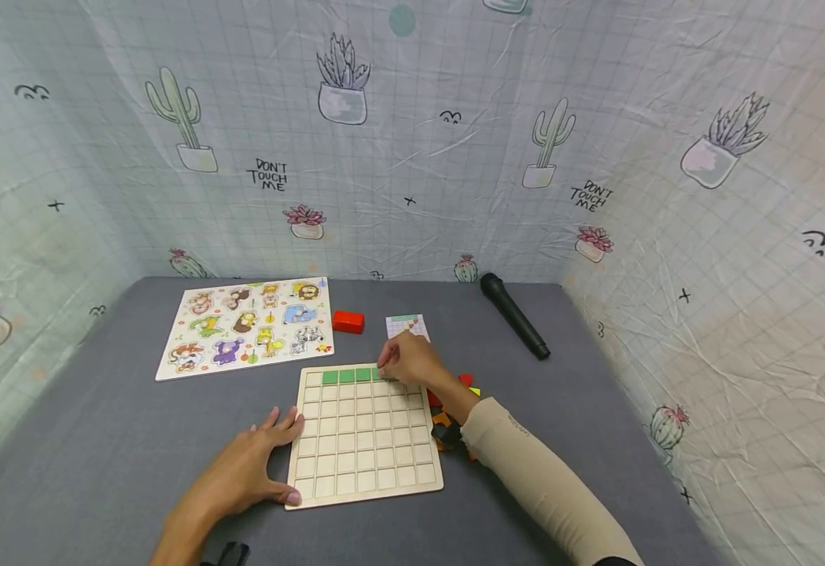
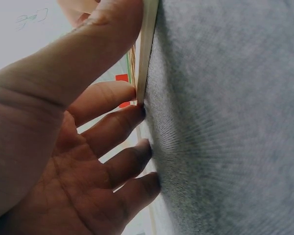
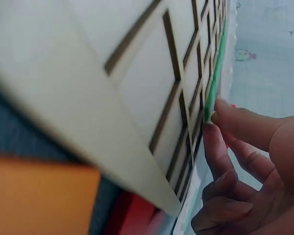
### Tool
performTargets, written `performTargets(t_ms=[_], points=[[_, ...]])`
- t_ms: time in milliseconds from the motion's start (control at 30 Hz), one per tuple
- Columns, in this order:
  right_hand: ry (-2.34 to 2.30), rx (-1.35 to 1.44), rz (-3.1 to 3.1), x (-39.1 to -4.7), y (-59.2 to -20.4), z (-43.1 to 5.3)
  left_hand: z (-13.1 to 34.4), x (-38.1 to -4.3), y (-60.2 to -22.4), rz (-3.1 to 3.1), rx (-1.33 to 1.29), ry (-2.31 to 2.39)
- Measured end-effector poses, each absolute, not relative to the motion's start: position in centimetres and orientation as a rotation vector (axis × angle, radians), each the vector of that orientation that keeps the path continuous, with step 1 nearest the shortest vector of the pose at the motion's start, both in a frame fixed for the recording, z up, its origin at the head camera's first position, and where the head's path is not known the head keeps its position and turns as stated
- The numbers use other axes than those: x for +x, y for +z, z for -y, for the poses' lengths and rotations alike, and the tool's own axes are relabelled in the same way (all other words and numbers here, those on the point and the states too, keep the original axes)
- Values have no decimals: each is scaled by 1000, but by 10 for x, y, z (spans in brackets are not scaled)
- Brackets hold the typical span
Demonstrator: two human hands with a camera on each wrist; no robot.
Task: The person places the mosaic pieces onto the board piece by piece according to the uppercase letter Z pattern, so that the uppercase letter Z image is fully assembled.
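Observation:
A pale wooden grid board (image 1: 366,442) lies on the grey table, with a row of green square tiles (image 1: 346,376) along its far edge. My left hand (image 1: 252,464) is at the board's left side, thumb on the near corner and fingertips against the edge. In the left wrist view the fingers (image 2: 115,125) are spread along that edge. My right hand (image 1: 414,362) reaches over the far row, thumb and index finger pinching a green tile (image 3: 211,103) at the row's right end. Fingers partly hide that tile in the head view.
Right of the board, partly under my right forearm, lie red, orange, yellow and black pieces (image 1: 442,419). Behind it are a small pattern card (image 1: 401,322) and a red block (image 1: 348,321). An animal puzzle board (image 1: 242,326) lies back left, a black microphone (image 1: 514,317) back right.

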State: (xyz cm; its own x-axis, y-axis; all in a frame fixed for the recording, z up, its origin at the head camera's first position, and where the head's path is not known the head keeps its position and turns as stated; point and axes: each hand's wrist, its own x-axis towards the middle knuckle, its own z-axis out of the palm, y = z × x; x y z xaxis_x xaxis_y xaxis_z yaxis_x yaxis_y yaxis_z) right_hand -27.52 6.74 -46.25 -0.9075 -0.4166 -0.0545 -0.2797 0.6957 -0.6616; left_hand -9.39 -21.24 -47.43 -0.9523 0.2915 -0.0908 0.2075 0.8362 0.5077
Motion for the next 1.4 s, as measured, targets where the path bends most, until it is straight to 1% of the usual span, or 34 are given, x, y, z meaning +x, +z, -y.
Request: performTargets(t_ms=[167,367,800,1100,1400], points=[[-1127,-603,-2656,-275,-455,-85,211,-95,-475,-2845,385,764],[-1205,-578,-2620,-274,-447,-117,212,-94,-476,-2851,386,766],[-1050,-454,-2705,-259,-456,-180,213,-94,-474,-2848,385,761],[-852,-326,-2777,-248,-464,-188,213,-94,-474,-2854,401,761],[-777,-371,-2804,-246,-464,-186,212,-94,-475,-2866,409,755]])
